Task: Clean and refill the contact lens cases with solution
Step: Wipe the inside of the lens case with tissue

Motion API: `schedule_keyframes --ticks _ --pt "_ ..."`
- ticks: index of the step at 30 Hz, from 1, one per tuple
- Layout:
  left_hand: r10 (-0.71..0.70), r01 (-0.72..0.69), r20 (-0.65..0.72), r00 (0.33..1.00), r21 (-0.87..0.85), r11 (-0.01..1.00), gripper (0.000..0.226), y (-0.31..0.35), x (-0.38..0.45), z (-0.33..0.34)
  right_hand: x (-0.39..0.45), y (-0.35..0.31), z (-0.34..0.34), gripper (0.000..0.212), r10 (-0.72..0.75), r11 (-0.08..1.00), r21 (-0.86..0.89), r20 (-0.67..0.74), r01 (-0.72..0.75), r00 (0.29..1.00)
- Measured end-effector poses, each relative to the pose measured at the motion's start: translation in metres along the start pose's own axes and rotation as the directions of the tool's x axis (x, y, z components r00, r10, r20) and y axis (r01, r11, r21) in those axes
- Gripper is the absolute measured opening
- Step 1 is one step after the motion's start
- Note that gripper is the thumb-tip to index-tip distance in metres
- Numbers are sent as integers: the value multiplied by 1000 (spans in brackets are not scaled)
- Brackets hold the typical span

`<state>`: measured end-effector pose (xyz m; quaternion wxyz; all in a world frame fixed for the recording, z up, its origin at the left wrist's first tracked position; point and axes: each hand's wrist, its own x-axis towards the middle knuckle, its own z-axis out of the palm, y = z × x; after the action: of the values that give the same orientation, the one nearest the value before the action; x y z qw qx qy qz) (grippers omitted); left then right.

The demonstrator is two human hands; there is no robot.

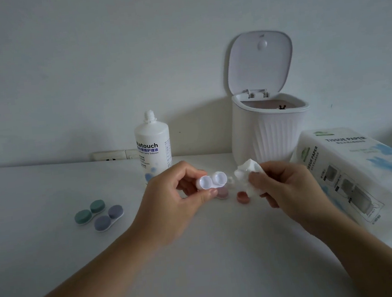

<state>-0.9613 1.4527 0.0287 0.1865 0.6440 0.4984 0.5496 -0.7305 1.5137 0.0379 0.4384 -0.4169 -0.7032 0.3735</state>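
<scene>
My left hand (173,196) pinches an uncapped white lens case (212,181) above the table, its two wells facing me. Just right of it, my right hand (287,187) holds a crumpled white tissue (248,176), a small gap away from the case. Two loose caps lie on the table under my hands: a pinkish one (222,192), partly hidden by my thumb, and a reddish one (242,196). The uncapped solution bottle (152,145) stands behind my left hand. Two capped cases lie at the left: a green one (89,211) and a purple one (108,217).
A small white bin (268,131) with its lid up stands at the back right by the wall. A tissue paper pack (360,171) lies at the right edge. A wall socket (114,155) sits behind the table (58,269).
</scene>
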Motion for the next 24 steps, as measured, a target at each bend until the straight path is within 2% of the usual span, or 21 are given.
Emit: schedule_keyframes --ticks 5,9,12,15,17,18,19,21,22,24 --pt "-58 59 25 998 -71 996 19 -1 3 -3 3 2 -22 23 1 949 -315 -70 -24 998" --pt "-92 96 42 995 -103 990 18 0 4 -5 1 6 -42 28 47 734 -670 -113 -111 993" --pt "-94 98 47 995 -100 990 19 2 4 -5 -1 6 -48 27 157 580 -796 -99 -173 983" --pt "-95 100 50 994 -112 989 18 2 4 -6 -1 -1 -49 21 238 497 -844 -93 -204 967" --pt "-95 99 45 994 -100 990 22 3 4 -7 -1 -8 -48 39 166 431 -883 -125 -186 978" --pt "-98 103 46 994 -103 989 24 4 4 -7 -2 -12 -46 43 64 432 -890 -131 -146 989" --pt "-103 108 49 993 -114 988 27 4 4 -7 -2 -17 -44 40 -70 480 -875 -112 -64 991" --pt "-106 112 52 993 -131 985 32 5 5 -6 -3 -30 -35 30 -231 645 -750 -12 144 973" --pt "-105 111 55 993 -134 985 33 5 5 -6 -2 -37 -29 28 -223 742 -636 63 211 973" --pt "-105 113 61 993 -136 984 31 4 5 -5 1 -50 -14 37 -103 915 -355 254 192 962"
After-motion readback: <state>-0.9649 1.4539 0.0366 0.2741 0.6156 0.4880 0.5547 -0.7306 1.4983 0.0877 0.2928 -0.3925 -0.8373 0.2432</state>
